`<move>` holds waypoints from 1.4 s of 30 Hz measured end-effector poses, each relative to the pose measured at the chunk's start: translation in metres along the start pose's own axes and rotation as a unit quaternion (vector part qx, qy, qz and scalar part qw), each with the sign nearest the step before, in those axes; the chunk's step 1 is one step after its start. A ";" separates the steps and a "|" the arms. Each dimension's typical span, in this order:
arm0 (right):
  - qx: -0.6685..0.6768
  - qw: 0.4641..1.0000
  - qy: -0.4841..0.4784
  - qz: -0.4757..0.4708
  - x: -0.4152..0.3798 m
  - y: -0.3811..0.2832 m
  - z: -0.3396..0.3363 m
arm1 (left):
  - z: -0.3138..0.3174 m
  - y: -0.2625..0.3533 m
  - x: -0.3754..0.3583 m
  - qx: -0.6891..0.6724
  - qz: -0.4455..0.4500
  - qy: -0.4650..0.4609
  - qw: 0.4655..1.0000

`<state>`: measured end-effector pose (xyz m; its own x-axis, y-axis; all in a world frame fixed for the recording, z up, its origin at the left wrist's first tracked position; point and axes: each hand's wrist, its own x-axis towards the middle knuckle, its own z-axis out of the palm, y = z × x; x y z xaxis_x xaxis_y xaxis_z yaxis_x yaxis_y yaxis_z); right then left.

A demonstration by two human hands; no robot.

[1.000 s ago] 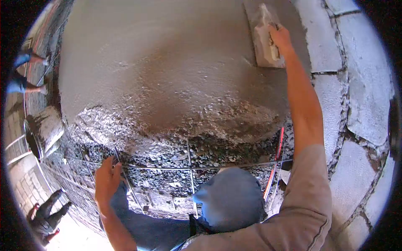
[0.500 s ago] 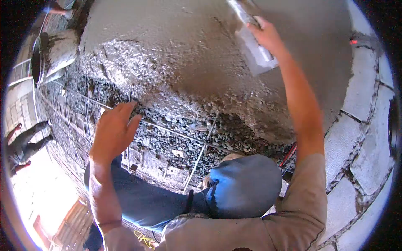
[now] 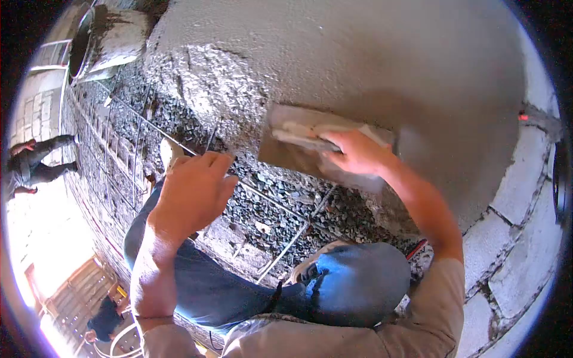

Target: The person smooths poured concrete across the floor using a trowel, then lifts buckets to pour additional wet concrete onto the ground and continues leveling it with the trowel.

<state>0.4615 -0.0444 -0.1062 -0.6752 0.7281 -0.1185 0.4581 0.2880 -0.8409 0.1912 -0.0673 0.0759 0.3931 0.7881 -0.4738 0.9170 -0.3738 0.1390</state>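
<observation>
Right hand (image 3: 358, 152) grips trowel (image 3: 310, 143) on wet concrete (image 3: 382, 65); no writing legible.

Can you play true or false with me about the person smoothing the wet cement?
1. The right hand holds the trowel on the wet concrete. True.
2. The left hand holds a hammer. False: it is open and holds nothing.
3. Gravel and steel bars show below the concrete's edge. True.
4. The person's trousers are red. False: they are blue.
5. Grey blocks border the concrete. True.
</observation>
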 end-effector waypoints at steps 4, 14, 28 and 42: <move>-0.117 0.992 -0.053 -0.007 -0.008 0.002 -0.007 | -0.006 0.001 -0.005 0.009 0.009 -0.009 1.000; -0.226 0.974 -0.013 -0.011 0.118 0.003 -0.034 | -0.013 -0.011 -0.031 0.005 0.050 0.071 0.996; -0.002 0.972 0.191 0.133 0.344 -0.006 -0.044 | -0.024 -0.100 -0.070 -0.022 0.042 0.039 0.998; -0.033 0.990 -0.117 0.069 0.339 -0.099 0.044 | 0.011 -0.174 -0.060 -0.166 0.085 -0.106 0.977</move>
<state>0.1623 0.1465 -0.0862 -0.7157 0.6017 -0.3546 0.5866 0.2424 -0.7727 0.0074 -0.0554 0.0704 0.5507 0.5965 -0.5838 0.8251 -0.2833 0.4889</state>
